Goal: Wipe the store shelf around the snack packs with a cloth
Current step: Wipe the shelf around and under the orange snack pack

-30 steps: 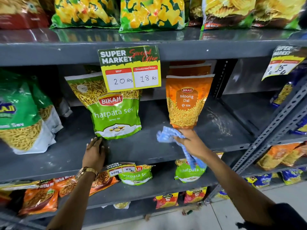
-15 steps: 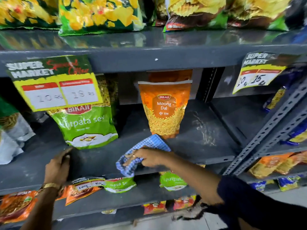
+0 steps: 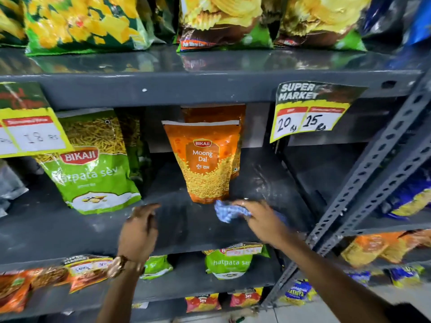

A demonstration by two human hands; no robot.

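Head view, the only one: right hand (image 3: 261, 220) now pressed on the bunched blue-checked cloth (image 3: 225, 212), fingers closed over it, at the foot of the orange Moong Dal pack (image 3: 205, 159) and just to its right. Half a second ago, the same cloth lying further left along the front of the shelf (image 3: 186, 227), between the two standing packs; so a sweep rightward, toward the dusty pale smears (image 3: 263, 183) beside the Moong Dal pack. Cloth touching, or all but touching, the pack's bottom edge; hard to tell which through the blur.

Left hand (image 3: 140, 227) no longer resting flat near the green Chatpata Sev pack (image 3: 93, 164); now lifted over the shelf's middle front, fingers loosely spread, holding nothing, wrist with a gold watch (image 3: 119, 265) below.

Meaning for the task, as a judgement: stretch between the packs probably covered, right-hand patch with the smears next, and the strip behind the packs not yet reached. Risk of nudging the upright Moong Dal pack with the cloth.
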